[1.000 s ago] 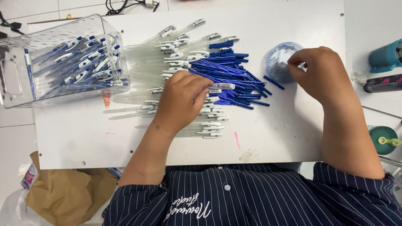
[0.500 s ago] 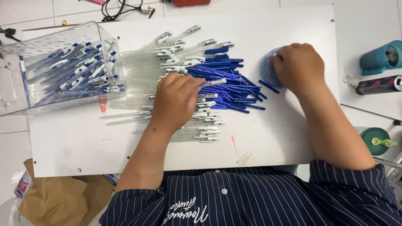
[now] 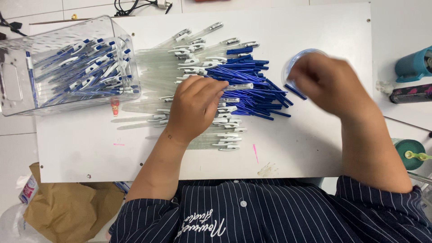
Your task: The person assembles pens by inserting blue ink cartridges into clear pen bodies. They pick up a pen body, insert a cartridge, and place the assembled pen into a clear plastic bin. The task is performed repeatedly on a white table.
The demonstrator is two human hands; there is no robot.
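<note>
My left hand [image 3: 195, 108] lies on a heap of clear pen barrels [image 3: 157, 67] with white clips. Its fingers are closed around one clear barrel [image 3: 238, 85] that sticks out to the right, over a pile of blue refills [image 3: 252, 74]. My right hand [image 3: 328, 83] is blurred by motion, fingers curled, just right of a small round clear dish [image 3: 292, 63] and partly covering it. Whether it holds anything is hidden. A clear plastic bin [image 3: 18, 81] at the left, lying on its side, holds several assembled blue-and-white pens.
The white board [image 3: 315, 148] ends near my chest. Off its right edge stand a teal bottle [image 3: 414, 63], a black-and-pink tube [image 3: 411, 93] and a green roll [image 3: 409, 150]. A brown paper bag [image 3: 67, 211] sits at lower left, with cables [image 3: 139, 5] at the top.
My right hand reached left onto the round dish and has now pulled back slightly to the right and toward me. My left hand has stayed on the barrels.
</note>
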